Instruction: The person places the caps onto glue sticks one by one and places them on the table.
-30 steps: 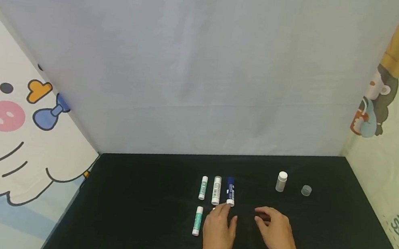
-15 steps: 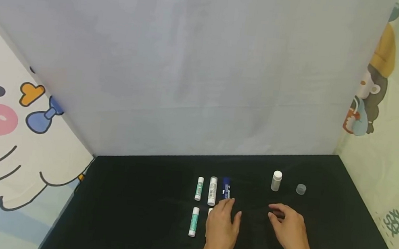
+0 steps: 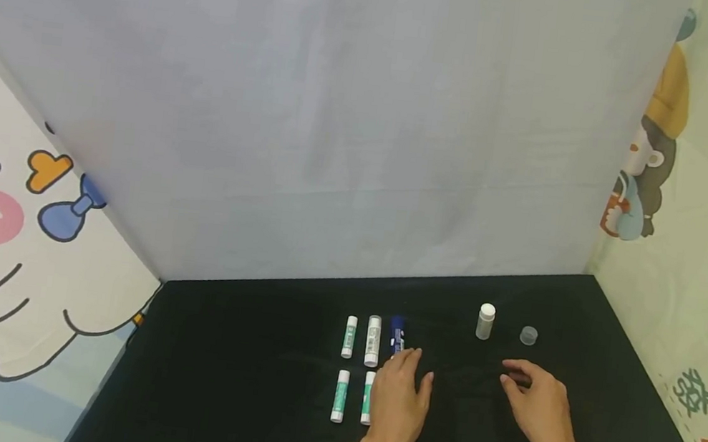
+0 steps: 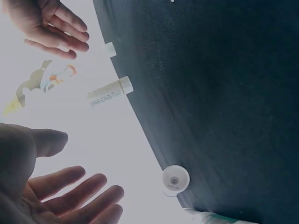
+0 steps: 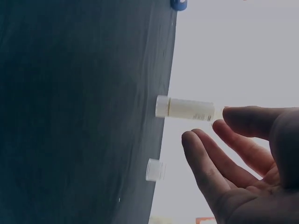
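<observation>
My left hand (image 3: 398,406) is held low over the table, fingers relaxed, holding nothing. Its fingertips overlap the near end of a blue glue stick (image 3: 397,335), and it partly covers a green-labelled glue stick (image 3: 368,399). My right hand (image 3: 538,410) hovers to the right with thumb and fingers loosely curved around bare air. Beyond it, a pale glue stick (image 3: 485,323) stands upright, with a small clear cap (image 3: 528,336) on its right. In the right wrist view the fingertips overlap the upright glue stick (image 5: 191,109); the clear cap (image 5: 154,170) is close by.
Two green-labelled glue sticks, one farther (image 3: 349,337) and one nearer (image 3: 340,397), lie on the black table (image 3: 233,381). Between the farther one and the blue one lies a larger white glue stick (image 3: 373,341). A grey curtain (image 3: 336,140) closes off the back; printed cloths hang at both sides.
The right hand has moved right, away from the left hand. The left hand has shifted slightly right, uncovering part of the green-labelled glue stick. The head view has turned a little right.
</observation>
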A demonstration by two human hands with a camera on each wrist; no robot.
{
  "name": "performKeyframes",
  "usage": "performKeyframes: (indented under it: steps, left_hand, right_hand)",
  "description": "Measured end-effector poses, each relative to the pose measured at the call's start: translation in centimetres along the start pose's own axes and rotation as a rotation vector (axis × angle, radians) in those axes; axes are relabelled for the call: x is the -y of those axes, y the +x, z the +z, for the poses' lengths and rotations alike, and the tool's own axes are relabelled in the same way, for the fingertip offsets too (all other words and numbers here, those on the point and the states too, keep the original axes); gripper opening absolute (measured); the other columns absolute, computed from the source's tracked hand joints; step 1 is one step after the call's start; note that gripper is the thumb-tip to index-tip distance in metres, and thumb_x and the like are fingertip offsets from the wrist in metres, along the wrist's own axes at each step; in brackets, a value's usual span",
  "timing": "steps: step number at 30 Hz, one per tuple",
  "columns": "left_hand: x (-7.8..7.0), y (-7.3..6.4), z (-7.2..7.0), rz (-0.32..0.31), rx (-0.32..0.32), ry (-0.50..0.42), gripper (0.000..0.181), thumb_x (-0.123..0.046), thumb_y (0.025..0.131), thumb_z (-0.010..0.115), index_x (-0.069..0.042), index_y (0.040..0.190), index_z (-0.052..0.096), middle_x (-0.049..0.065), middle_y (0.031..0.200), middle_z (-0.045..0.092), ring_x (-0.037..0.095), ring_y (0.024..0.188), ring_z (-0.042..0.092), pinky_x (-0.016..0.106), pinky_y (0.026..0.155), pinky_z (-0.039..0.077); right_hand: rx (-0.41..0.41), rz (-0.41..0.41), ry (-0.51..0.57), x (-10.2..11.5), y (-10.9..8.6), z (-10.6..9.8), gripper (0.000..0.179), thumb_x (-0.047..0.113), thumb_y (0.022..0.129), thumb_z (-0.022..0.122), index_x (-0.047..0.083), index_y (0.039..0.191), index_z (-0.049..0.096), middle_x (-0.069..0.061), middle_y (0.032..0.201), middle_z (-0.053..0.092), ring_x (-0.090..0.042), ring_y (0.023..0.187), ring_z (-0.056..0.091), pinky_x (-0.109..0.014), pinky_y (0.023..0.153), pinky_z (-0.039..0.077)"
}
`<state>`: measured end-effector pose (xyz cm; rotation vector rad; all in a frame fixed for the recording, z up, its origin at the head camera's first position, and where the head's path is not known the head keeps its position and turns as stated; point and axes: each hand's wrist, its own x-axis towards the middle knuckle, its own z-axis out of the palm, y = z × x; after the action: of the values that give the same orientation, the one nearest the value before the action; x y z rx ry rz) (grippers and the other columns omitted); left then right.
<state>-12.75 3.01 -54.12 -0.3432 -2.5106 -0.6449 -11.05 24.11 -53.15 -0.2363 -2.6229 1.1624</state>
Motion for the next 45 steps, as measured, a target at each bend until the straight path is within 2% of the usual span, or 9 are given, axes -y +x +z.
performKeyframes:
  steps: [15, 21, 28, 34, 45]
  left_hand:
    - [-1.1, 1.0, 1.1, 0.029, -0.016, -0.001, 0.034, -0.018, 0.084, 0.089, -0.006, 0.114, 0.078, 0.006, 0.112, 0.076, 0.023, 0.099, 0.075, 0.039, 0.083, 0.058]
    - [-1.7, 1.5, 1.6, 0.023, 0.004, 0.005, 0.034, -0.019, 0.085, 0.089, -0.007, 0.115, 0.078, 0.005, 0.112, 0.077, 0.023, 0.096, 0.075, 0.04, 0.082, 0.059]
    - [-2.2, 2.0, 2.0, 0.034, 0.014, 0.004, 0.034, -0.02, 0.085, 0.088, -0.007, 0.115, 0.078, 0.005, 0.113, 0.076, 0.023, 0.095, 0.074, 0.039, 0.082, 0.058]
    - [-2.6, 2.5, 2.1, 0.038, 0.042, 0.003, 0.035, -0.021, 0.087, 0.087, -0.007, 0.117, 0.078, 0.006, 0.114, 0.076, 0.023, 0.097, 0.074, 0.04, 0.083, 0.058]
    - [-3.6, 3.6, 2.0, 0.034, 0.072, 0.004, 0.037, -0.023, 0.089, 0.086, -0.007, 0.121, 0.077, 0.006, 0.117, 0.076, 0.023, 0.099, 0.074, 0.038, 0.084, 0.057]
  right_hand:
    - [-0.103, -0.038, -0.029, -1.9, 1.4, -1.6, 0.02, -0.003, 0.089, 0.075, -0.007, 0.108, 0.075, -0.028, 0.098, 0.077, -0.045, 0.085, 0.076, -0.059, 0.072, 0.057]
    - [-0.106, -0.037, -0.047, -2.6, 2.0, -2.0, 0.021, -0.002, 0.089, 0.075, -0.007, 0.109, 0.076, -0.028, 0.098, 0.077, -0.045, 0.085, 0.076, -0.059, 0.072, 0.056]
    - [-0.094, 0.002, -0.055, -3.0, 2.4, -2.6, 0.021, -0.001, 0.091, 0.074, -0.007, 0.111, 0.075, -0.028, 0.099, 0.077, -0.046, 0.089, 0.075, -0.059, 0.073, 0.057]
    - [-0.087, 0.007, -0.055, -3.2, 2.7, -3.0, 0.022, 0.0, 0.092, 0.072, -0.008, 0.112, 0.075, -0.029, 0.1, 0.076, -0.046, 0.089, 0.075, -0.057, 0.071, 0.058]
    - [-0.089, -0.001, -0.048, -3.4, 3.5, -3.4, 0.021, -0.001, 0.093, 0.072, -0.01, 0.112, 0.073, -0.033, 0.104, 0.074, -0.05, 0.093, 0.074, -0.061, 0.075, 0.058]
